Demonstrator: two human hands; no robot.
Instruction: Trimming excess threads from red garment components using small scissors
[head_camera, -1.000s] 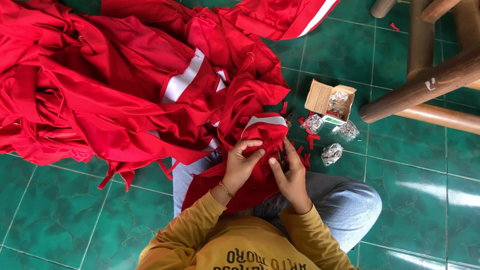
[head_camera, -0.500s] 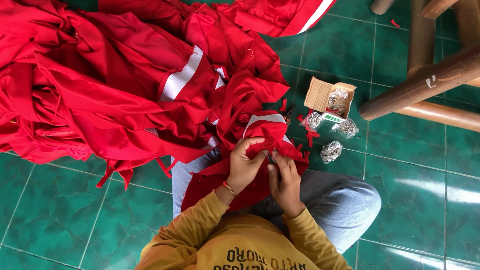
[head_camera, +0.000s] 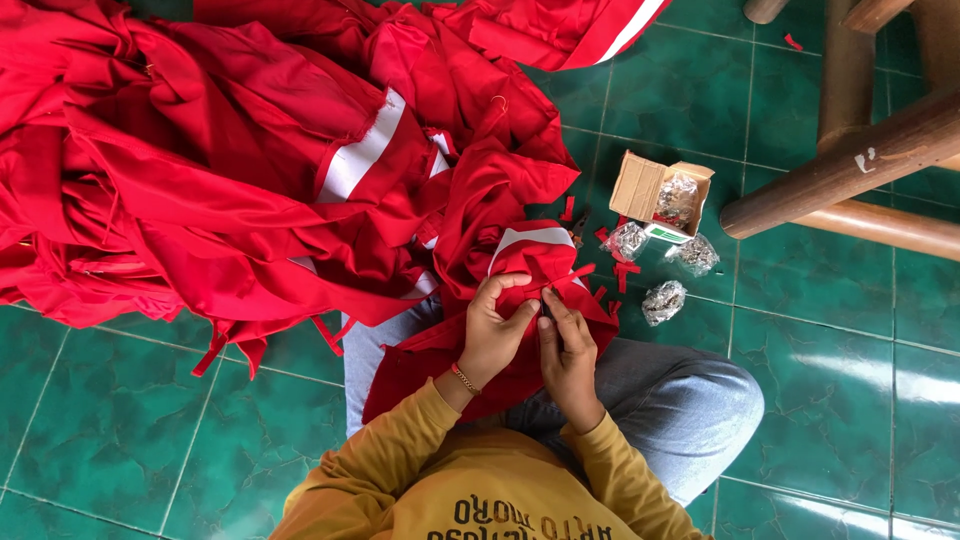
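On green floor tiles (head_camera: 120, 420), beside the cardboard box (head_camera: 640, 185), both hands, left hand (head_camera: 495, 330) and right hand (head_camera: 570, 350), are pinching the red cloth (head_camera: 520, 262); keeping it taut seems wise

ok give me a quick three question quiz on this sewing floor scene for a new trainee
1. True or false: both hands, the left hand and the right hand, are on the red garment in the person's lap.
2. Which lies open on the green tiled floor to the person's right? A) a cardboard box B) a metal tin C) a glass jar
3. What colour is the stripe across the red fabric pile?

Key
1. True.
2. A, the small cardboard box, with clear packets of small shiny parts beside it.
3. White.
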